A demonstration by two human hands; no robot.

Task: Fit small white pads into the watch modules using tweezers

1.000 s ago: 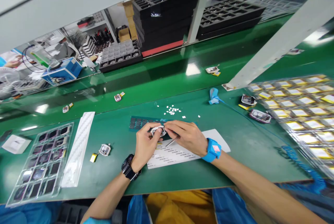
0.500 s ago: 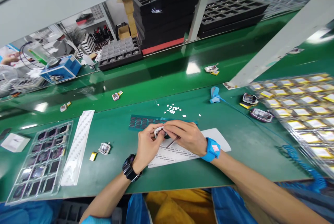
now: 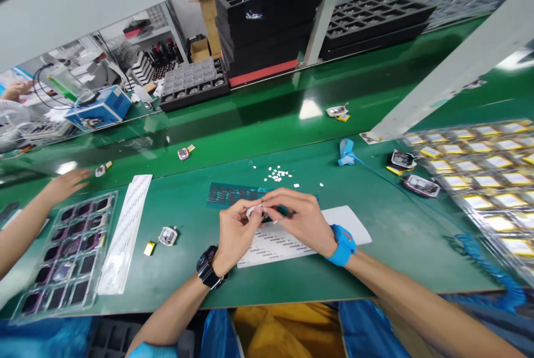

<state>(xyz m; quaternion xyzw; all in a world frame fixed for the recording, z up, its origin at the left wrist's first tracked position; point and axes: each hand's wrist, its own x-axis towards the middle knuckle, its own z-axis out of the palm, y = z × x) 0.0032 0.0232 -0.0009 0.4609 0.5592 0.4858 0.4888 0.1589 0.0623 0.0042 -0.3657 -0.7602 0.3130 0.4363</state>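
My left hand [image 3: 238, 230] is closed on a small white-rimmed watch case [image 3: 252, 213], gripping it between thumb and fingers. Thumb and forefinger of my right hand [image 3: 298, 216] pinch at the case's right edge; fingers hide most of it. A small pale end shows under the right fingers, too little to name. Below both hands lies a white printed sheet [image 3: 287, 243]. Behind them is a dark green strip of small black pieces [image 3: 227, 194]. Small white bits [image 3: 278, 173] are scattered beyond the strip.
A co-worker's arm [image 3: 31, 213] reaches over a clear tray of watch parts [image 3: 79, 228] at left. Printed strips [image 3: 126, 235] and an opened watch case with battery [image 3: 168, 235] lie nearby. Right are a blue clip [image 3: 346, 152], two watch cases [image 3: 421, 186] and a battery tray [image 3: 486, 181].
A co-worker's arm has come in from the left above the tray. The thin dark tool that stuck out under my right hand no longer shows plainly. My left hand stays at the case.
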